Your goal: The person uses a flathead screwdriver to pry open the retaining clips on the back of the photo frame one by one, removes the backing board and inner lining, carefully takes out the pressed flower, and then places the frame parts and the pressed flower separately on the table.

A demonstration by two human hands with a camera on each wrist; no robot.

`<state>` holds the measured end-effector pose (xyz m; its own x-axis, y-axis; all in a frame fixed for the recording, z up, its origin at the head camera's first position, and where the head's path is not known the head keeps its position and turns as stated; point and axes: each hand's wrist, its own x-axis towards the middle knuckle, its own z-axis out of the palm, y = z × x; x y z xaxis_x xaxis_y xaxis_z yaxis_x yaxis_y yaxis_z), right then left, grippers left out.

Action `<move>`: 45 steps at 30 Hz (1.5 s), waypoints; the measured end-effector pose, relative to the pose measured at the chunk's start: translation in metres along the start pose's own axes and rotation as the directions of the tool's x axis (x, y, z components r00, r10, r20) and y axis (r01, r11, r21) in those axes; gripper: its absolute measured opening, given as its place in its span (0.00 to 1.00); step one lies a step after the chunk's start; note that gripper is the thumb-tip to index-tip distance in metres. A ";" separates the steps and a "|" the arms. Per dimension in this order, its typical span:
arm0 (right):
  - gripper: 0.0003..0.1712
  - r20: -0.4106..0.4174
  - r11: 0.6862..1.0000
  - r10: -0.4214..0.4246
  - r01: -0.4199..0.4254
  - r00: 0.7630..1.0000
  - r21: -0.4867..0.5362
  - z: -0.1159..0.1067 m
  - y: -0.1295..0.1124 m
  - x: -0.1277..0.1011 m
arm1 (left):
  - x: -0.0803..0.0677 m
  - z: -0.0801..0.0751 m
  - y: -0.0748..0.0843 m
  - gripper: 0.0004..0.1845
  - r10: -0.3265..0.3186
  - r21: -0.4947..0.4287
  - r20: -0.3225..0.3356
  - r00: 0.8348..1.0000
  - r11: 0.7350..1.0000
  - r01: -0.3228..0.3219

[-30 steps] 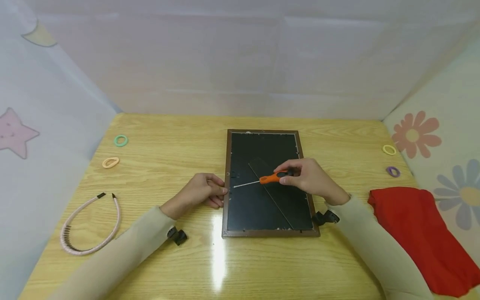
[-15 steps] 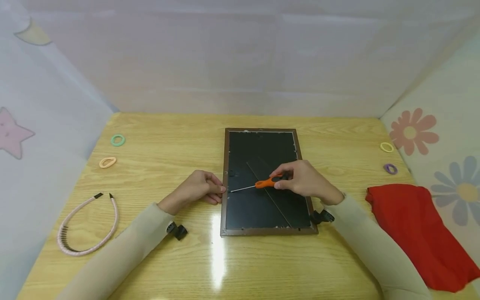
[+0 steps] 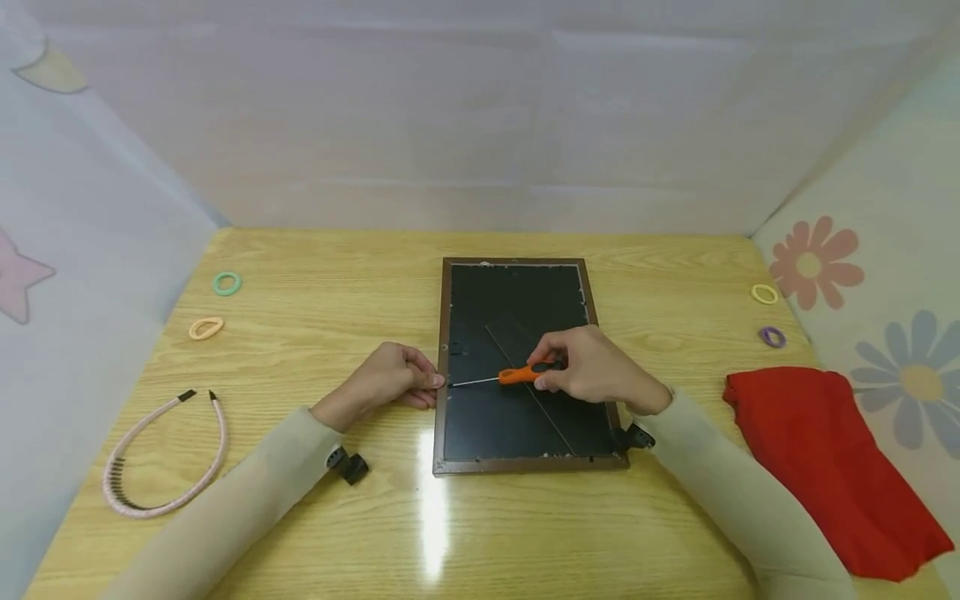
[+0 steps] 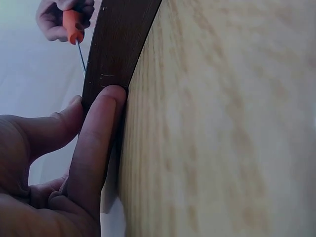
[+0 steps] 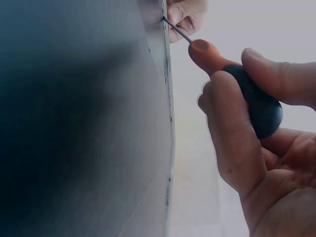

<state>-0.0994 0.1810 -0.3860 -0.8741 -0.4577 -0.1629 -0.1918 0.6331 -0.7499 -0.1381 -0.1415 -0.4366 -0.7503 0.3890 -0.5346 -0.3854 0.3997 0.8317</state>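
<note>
A picture frame [image 3: 532,466] with a brown rim lies face down on the wooden table, its black back panel [image 3: 480,425] and slanted stand leg [image 3: 551,412] showing. At the frame's left edge is my left hand [image 3: 386,379]. In the left wrist view, the thumb and a finger [image 4: 96,133] pinch the rim from its top and its outer side. My right hand [image 3: 592,367] holds an orange and black screwdriver [image 3: 516,375] by its handle, above the panel. Its thin shaft points left, with the tip at the inner edge of the left rim, near my left thumb.
A pink headband [image 3: 217,450] lies at the left, with green [image 3: 227,284] and orange [image 3: 206,328] hair ties beyond it. Yellow [image 3: 764,294] and purple [image 3: 772,337] hair ties are at the right, above a folded red cloth [image 3: 832,475]. Patterned walls enclose the table's back and sides.
The screwdriver's tip has shifted from the panel left to the inner edge of the rim, my right hand moving with it. My left hand stays at the frame's left edge. The whole view drifts slightly.
</note>
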 end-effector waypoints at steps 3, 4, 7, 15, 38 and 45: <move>0.11 -0.066 0.998 -0.060 0.058 0.996 -0.036 0.002 -0.015 -0.004 | 0.000 0.000 0.000 0.14 0.001 0.004 0.007 1.000 1.000 -0.001; 0.11 -0.090 0.995 -0.087 0.083 0.992 -0.049 0.003 -0.020 -0.004 | 0.000 0.000 0.000 0.15 0.003 0.006 0.010 1.000 1.000 -0.003; 0.11 -0.155 0.980 -0.181 0.164 0.971 -0.113 0.005 -0.035 0.000 | 0.000 -0.001 0.001 0.15 0.006 0.016 0.017 1.000 1.000 -0.006; 0.08 -0.169 0.941 -0.301 0.264 0.939 -0.210 0.005 -0.078 0.045 | 0.000 -0.001 0.000 0.14 0.011 0.016 0.024 1.000 1.000 -0.012; 0.16 -0.034 0.769 -0.536 0.472 0.843 -0.431 0.048 -0.135 0.082 | -0.005 -0.001 -0.002 0.09 0.154 0.041 0.067 0.986 0.987 -0.157; 0.09 -0.080 0.954 -0.268 0.253 0.960 -0.164 0.014 -0.101 0.087 | -0.006 0.001 -0.004 0.12 0.031 0.059 0.028 0.999 0.998 -0.032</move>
<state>-0.1498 0.0691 -0.3334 -0.8235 -0.5593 0.0956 -0.4766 0.5903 -0.6514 -0.1317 -0.1448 -0.4366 -0.7463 0.4243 -0.5128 -0.3286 0.4350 0.8383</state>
